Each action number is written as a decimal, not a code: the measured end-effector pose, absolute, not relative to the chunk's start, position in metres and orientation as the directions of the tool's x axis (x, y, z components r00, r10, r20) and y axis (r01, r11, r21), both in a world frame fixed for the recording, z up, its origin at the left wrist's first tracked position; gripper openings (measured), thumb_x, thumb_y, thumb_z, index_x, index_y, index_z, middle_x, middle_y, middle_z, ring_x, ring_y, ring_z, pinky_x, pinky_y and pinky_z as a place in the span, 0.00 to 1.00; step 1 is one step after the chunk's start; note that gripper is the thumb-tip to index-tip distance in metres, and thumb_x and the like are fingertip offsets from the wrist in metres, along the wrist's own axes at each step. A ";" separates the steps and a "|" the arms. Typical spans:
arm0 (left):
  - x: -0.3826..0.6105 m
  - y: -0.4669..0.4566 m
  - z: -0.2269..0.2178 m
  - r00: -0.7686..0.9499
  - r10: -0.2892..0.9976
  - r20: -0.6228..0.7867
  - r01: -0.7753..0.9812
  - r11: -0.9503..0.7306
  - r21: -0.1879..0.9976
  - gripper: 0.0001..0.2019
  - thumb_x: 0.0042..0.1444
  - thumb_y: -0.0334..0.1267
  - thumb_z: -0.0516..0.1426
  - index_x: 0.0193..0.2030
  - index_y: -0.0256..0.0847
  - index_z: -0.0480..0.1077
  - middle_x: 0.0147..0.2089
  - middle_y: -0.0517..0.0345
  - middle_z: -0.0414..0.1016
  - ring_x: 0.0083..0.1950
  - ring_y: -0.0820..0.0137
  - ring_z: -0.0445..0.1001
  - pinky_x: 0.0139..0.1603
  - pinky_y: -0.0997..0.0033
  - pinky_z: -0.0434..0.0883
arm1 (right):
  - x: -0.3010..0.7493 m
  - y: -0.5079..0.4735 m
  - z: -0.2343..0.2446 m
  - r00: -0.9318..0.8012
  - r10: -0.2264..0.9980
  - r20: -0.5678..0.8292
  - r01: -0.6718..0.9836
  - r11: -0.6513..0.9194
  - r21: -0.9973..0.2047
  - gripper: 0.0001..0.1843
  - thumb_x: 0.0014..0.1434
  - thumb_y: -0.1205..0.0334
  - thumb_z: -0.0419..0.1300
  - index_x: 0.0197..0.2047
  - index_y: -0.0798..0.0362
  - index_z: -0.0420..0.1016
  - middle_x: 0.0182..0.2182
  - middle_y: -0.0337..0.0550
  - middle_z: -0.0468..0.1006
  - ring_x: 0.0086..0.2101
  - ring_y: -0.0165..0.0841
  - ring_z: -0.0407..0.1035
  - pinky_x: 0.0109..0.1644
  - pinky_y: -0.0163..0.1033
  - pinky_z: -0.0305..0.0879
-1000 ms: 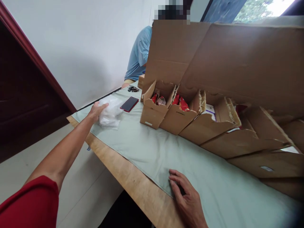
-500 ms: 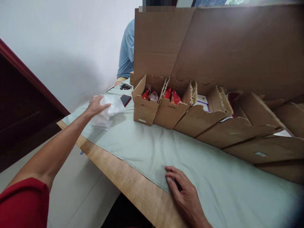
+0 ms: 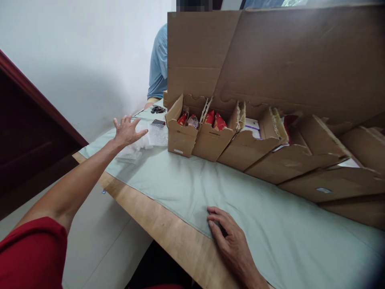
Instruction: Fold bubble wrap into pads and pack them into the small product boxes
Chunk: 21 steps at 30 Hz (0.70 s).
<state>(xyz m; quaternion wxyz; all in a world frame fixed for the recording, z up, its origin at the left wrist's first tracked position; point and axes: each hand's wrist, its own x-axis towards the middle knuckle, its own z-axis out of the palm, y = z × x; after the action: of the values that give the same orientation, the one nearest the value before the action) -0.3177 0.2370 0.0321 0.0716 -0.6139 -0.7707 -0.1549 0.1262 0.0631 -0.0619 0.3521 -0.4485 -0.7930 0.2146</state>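
Observation:
My left hand [image 3: 126, 131] is stretched out at the far left end of the table, fingers spread, hovering just above a crumpled clear plastic bag [image 3: 150, 138] and holding nothing. The bag lies on the pale green cloth [image 3: 186, 188] and partly covers a dark red phone [image 3: 158, 122]. My right hand [image 3: 230, 237] rests palm down on the cloth near the front wooden edge of the table [image 3: 168, 237], fingers loosely flat. A row of small open cardboard boxes [image 3: 180, 138] stands behind, the first two holding red packets [image 3: 215, 119].
A large cardboard flap [image 3: 270, 56] rises behind the boxes. A person in a light blue shirt [image 3: 158, 66] sits at the far end behind it. A dark bunch of small items [image 3: 157, 109] lies near them. A dark wooden frame [image 3: 30, 120] stands left.
My left hand has let go of the plastic bag and lifted off it with fingers spread; the bag has slid right over the phone. My right hand stays put.

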 end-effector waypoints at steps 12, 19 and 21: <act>-0.286 0.208 0.054 -0.244 0.840 0.485 0.956 0.126 0.263 0.26 0.62 0.48 0.55 0.63 0.38 0.70 0.69 0.36 0.66 0.73 0.44 0.59 0.73 0.32 0.43 | 0.129 0.062 -0.065 -0.378 0.832 0.405 0.552 0.554 -0.623 0.09 0.67 0.62 0.57 0.40 0.48 0.80 0.47 0.47 0.85 0.47 0.42 0.80 0.51 0.49 0.78; -0.203 0.080 0.085 0.088 0.891 0.445 0.426 -0.438 0.792 0.13 0.65 0.40 0.58 0.53 0.44 0.77 0.43 0.53 0.82 0.46 0.61 0.80 0.54 0.56 0.77 | 0.130 0.061 -0.063 -0.399 0.842 0.363 0.555 0.537 -0.635 0.10 0.67 0.61 0.56 0.40 0.48 0.79 0.48 0.48 0.84 0.49 0.44 0.79 0.52 0.52 0.77; -0.166 0.033 0.093 0.327 0.812 0.483 0.130 -0.545 0.828 0.21 0.66 0.41 0.59 0.65 0.54 0.69 0.55 0.53 0.79 0.50 0.59 0.80 0.56 0.50 0.77 | 0.128 0.061 -0.062 -0.400 0.851 0.341 0.570 0.522 -0.634 0.11 0.67 0.61 0.55 0.40 0.48 0.80 0.49 0.48 0.84 0.49 0.44 0.79 0.53 0.53 0.76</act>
<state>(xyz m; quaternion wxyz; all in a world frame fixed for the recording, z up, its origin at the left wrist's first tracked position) -0.1663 0.0330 0.0925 -0.3531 -0.7341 -0.3209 -0.4832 0.1279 0.0610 -0.0618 0.3274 -0.4392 -0.8087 0.2145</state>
